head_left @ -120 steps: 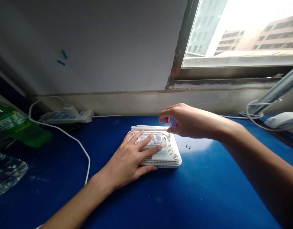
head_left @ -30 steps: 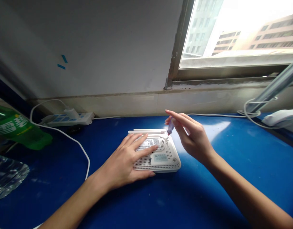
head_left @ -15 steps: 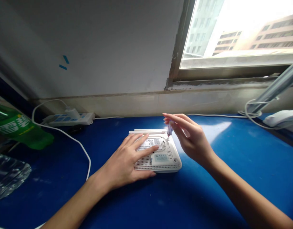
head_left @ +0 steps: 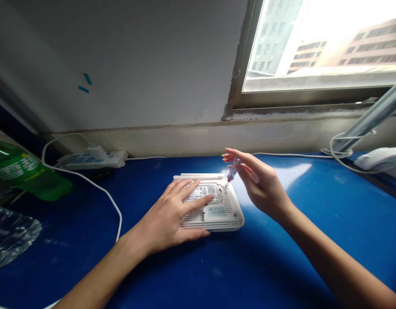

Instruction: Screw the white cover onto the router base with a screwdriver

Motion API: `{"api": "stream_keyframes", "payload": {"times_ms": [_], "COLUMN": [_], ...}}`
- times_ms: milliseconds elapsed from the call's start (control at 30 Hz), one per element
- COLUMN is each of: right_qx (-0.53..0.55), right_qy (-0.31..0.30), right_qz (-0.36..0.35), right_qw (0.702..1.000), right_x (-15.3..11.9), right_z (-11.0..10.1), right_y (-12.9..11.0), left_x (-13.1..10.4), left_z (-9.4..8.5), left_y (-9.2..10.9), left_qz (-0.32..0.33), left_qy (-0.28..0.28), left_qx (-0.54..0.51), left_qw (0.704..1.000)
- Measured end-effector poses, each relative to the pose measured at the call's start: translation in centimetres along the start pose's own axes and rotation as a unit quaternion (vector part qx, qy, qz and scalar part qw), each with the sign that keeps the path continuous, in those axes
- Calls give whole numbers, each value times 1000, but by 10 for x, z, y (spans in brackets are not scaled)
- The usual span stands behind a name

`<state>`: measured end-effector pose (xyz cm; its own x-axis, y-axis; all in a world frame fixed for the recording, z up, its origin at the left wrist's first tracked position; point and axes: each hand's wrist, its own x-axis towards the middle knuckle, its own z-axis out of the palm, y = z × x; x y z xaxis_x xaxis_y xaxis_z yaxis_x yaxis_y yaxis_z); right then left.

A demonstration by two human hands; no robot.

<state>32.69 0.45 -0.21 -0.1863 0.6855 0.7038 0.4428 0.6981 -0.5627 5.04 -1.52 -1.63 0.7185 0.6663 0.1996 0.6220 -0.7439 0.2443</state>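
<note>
A white router [head_left: 228, 221] lies underside up on the blue table, its labels and vent holes showing. My left hand [head_left: 177, 210] rests flat across its left half with the fingers spread, covering part of the label. Between the thumb and fingers of my right hand [head_left: 260, 182] is a small screwdriver with a translucent purple handle [head_left: 232, 171]. It tilts, its tip at the round hole in the router's far right corner. Whether the tip sits in a screw is too small to tell.
At the left stand a green bottle [head_left: 30, 171] and a clear plastic bottle [head_left: 13, 236]. A power strip [head_left: 116, 159] with a plugged-in white cable [head_left: 104, 191] lies by the wall. A metal pole [head_left: 362, 122] wrapped in cable and a white device [head_left: 383, 161] are at the right.
The screwdriver has tilted more, its handle leaning further right, and my right hand has risen slightly with it. My left hand stays on the router.
</note>
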Motion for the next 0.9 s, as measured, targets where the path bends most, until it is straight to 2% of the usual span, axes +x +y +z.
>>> {"api": "stream_keyframes", "payload": {"times_ms": [67, 133, 333, 400, 533, 633, 767, 900], "right_qx": [35, 43, -40, -41, 30, 19, -22, -7], "right_qy": [-18, -1, 52, 40, -9, 27, 62, 22], "right_qz": [12, 22, -9, -15, 6, 25, 13, 0], "right_qw": [999, 999, 998, 998, 1000, 999, 998, 1000], "right_x": [-3, -3, 3, 3, -3, -5, -1, 0], "right_z": [-3, -5, 2, 4, 4, 3, 5, 7], "right_y": [2, 2, -4, -4, -1, 1, 1, 1], "left_x": [0, 0, 0, 0, 0, 0, 0, -1], "left_z": [0, 0, 0, 0, 1, 0, 1, 2], "left_y": [0, 0, -1, -1, -1, -1, -2, -2], "left_qz": [-1, -3, 1, 3, 3, 3, 3, 5], "left_qy": [1, 3, 9, 7, 2, 4, 4, 5], "left_qx": [-3, -6, -7, -3, -1, -4, 2, 2], "left_qw": [1000, 1000, 1000, 1000, 1000, 1000, 1000, 1000]}}
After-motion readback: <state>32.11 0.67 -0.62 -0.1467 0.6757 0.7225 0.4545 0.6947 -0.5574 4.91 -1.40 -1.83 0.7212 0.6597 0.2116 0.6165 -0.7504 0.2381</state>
